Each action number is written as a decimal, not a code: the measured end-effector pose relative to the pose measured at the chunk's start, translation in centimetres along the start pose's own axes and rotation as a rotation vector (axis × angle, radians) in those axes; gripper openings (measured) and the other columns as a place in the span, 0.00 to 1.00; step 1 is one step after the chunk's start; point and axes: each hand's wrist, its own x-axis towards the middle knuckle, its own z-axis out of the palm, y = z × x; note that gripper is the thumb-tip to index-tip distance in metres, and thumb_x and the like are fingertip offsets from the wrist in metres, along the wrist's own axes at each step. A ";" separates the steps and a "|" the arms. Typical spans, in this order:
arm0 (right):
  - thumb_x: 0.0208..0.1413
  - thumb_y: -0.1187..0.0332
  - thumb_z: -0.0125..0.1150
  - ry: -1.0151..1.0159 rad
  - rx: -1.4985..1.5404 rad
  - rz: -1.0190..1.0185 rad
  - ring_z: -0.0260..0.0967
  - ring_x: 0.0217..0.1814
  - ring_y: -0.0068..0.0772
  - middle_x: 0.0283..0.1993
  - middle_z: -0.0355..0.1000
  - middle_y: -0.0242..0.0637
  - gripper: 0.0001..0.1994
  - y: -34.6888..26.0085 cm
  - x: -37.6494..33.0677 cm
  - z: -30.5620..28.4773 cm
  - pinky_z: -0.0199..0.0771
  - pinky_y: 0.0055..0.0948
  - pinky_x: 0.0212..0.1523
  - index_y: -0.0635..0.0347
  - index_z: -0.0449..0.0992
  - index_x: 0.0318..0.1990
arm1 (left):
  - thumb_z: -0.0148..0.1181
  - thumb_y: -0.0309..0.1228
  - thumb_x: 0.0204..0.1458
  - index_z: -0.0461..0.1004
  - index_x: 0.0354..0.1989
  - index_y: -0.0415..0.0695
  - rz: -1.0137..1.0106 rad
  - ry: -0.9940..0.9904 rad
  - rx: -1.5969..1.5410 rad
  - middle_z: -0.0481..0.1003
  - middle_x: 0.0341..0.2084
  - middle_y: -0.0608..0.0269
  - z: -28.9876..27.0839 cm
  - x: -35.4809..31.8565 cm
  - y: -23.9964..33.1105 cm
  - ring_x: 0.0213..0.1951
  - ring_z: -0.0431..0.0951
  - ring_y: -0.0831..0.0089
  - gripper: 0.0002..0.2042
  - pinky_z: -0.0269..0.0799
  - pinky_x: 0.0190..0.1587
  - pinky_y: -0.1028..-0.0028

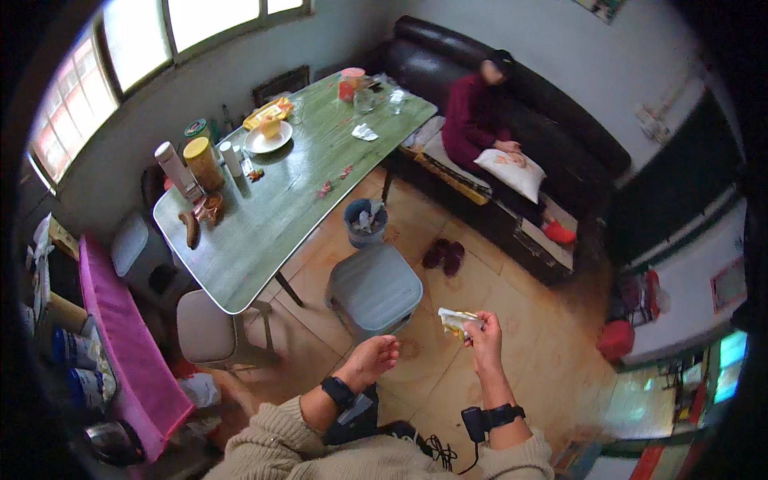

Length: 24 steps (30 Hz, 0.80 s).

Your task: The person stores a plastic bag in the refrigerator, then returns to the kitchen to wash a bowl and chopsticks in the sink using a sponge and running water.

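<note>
In front of me, above the tiled floor, my right hand (485,334) grips a small, crumpled white and yellow packet (459,320) between thumb and fingers. What is inside the packet, if anything, cannot be made out. My left hand (370,362) hovers near the front of a grey plastic stool (376,288), apart from the packet. Its fingers are curled in, and nothing shows in them. Both wrists wear black bands.
A green table (280,216) bears a plate (269,138) of fruit, jars and glasses. Beyond the stool stand a bin (366,222) and dark red slippers (443,257). A person (472,120) sits on the dark sofa (588,136). Pink cloth (128,344) hangs at left.
</note>
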 end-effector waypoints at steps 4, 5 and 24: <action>0.49 0.76 0.58 -0.100 -0.022 0.031 0.66 0.30 0.19 0.35 0.69 0.31 0.12 -1.3 13.0 3.8 0.65 0.17 0.22 0.56 0.66 0.41 | 0.53 0.32 0.58 0.71 0.41 0.44 0.071 -0.031 -0.020 0.73 0.34 0.66 3.9 7.0 5.7 0.33 0.73 0.74 0.07 0.70 0.35 0.73; 0.50 0.76 0.57 -0.108 -0.044 0.038 0.67 0.31 0.19 0.36 0.69 0.31 0.12 -1.3 16.1 4.9 0.65 0.17 0.22 0.56 0.66 0.42 | 0.53 0.32 0.58 0.70 0.41 0.45 0.072 -0.009 -0.040 0.73 0.35 0.65 4.6 8.6 6.9 0.34 0.73 0.74 0.07 0.70 0.36 0.73; 0.48 0.74 0.62 -0.464 -0.294 -0.002 0.67 0.27 0.25 0.35 0.68 0.35 0.12 25.1 60.4 26.6 0.69 0.25 0.20 0.57 0.68 0.41 | 0.48 0.28 0.60 0.68 0.47 0.40 0.360 0.320 -0.715 0.75 0.40 0.57 8.9 34.0 13.8 0.37 0.77 0.69 0.09 0.73 0.40 0.70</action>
